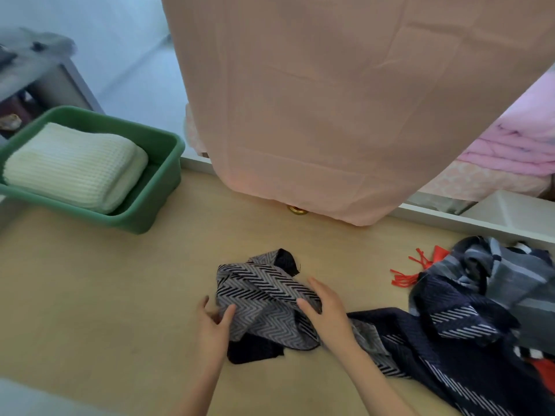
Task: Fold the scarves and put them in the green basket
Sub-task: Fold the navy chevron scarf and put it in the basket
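At the far left a grey cabinet [45, 76] stands blurred behind the green basket [163, 163], which sits on the left rear part of the wooden table [90, 295]. A cream ribbed scarf [75, 166] lies folded inside the basket and fills most of it.

Near the middle of the table's front, the left hand [213, 325] meets the left edge of the chevron scarf [264, 298]. Its thumb lies on top of the cloth and its fingers curve in beside and under the edge, so it pinches the fabric there. The scarf is a crumpled grey-and-black bundle, not yet folded flat, with dark navy corners showing at its top and bottom, well apart from the basket.

The right hand [327, 310] grips the bundle's right side, the thumb pressed into a fold and the fingers curled over it.

Above and behind hangs a broad peach cloth [330, 100], with a small brass knob [297, 210] showing under its lower hem.

From beneath the right wrist a navy striped scarf [450, 355] trails to the right; whether it is one piece with the chevron bundle I cannot tell. It runs into a heap at the table's right edge with a grey-blue plaid scarf [504, 274] on top and red tassels [411, 271] poking out beside it. Pink bedding [516, 139] lies beyond the table.
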`<state>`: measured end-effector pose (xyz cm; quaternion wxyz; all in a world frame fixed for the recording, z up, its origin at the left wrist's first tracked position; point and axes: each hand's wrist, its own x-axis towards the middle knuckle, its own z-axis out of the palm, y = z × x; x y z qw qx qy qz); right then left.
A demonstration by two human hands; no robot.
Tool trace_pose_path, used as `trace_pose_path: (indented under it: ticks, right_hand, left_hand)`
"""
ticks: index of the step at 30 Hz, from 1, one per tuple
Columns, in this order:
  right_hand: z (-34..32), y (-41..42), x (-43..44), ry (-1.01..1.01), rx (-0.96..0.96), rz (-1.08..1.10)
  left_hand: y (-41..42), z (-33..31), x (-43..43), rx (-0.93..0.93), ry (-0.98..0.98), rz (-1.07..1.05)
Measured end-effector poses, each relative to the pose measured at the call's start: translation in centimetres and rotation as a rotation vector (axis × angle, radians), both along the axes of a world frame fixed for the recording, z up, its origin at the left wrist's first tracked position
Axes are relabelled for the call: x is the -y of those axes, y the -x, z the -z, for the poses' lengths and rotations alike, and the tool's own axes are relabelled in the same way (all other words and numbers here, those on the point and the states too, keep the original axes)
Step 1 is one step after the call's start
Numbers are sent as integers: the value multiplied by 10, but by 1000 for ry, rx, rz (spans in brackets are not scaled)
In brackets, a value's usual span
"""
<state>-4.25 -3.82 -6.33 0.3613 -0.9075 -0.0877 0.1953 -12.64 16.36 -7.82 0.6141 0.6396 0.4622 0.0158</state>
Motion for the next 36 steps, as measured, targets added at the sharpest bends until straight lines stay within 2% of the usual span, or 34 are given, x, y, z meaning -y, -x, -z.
trace_pose_path:
  ticks: [2, 5, 6, 8, 10, 11, 12, 14, 15, 16, 17, 19, 20, 22, 25, 30, 33, 36]
  right_hand:
    - [-3, -3, -23, -18, -5, -73]
    - [-7, 1, -39, -9, 102, -147]
    - [-9, 4, -38, -37, 172, -154]
    - [-11, 12, -25, -109, 318, -148]
    - [-12, 21, -6, -91, 449, -134]
    - [-11, 26, 2, -9, 469, -159]
    - [-9, 30, 9, 103, 427, -234]
    - [-6, 36, 17, 336, 202, -421]
    - [-5, 36, 18, 413, 91, -458]
    - [-5, 34, 19, 427, 22, -433]
    - [-6, 31, 16, 390, -3, -370]
    - [-10, 22, 4, 301, 32, -239]
    - [-10, 16, -6, 260, 62, -195]
    - [-9, 4, -32, 169, 64, -124]
    - [-3, -15, -76, 144, -40, -41]
    - [16, -36, -126, 232, -6, 58]
    - [22, -36, -140, 326, -52, 5]
    - [13, -30, -154, 250, -56, -28]
  left_hand:
    - [-4, -1, -3, 10, 77, -17]
    - [-3, -15, -11, 110, 59, -72]
    - [-1, -24, -16, 182, 25, -117]
    - [6, -39, -32, 373, -193, -133]
    - [20, -43, -49, 451, -469, 67]
    - [28, -37, -55, 436, -556, 208]
    - [37, -29, -60, 383, -605, 373]
    - [56, -14, -63, 181, -619, 715]
    - [66, -9, -60, 73, -566, 845]
    - [74, -5, -56, -13, -495, 886]
    - [80, -6, -52, -52, -435, 834]
    - [81, -6, -52, -60, -370, 486]
    - [78, -5, -55, -52, -400, 298]
    - [68, 0, -64, -70, -441, 131]
    - [46, 9, -80, -158, -392, 139]
    - [16, 27, -96, -220, -443, 228]
    - [14, 21, -95, -138, -303, 201]
    - [28, 5, -108, 48, -145, -53]
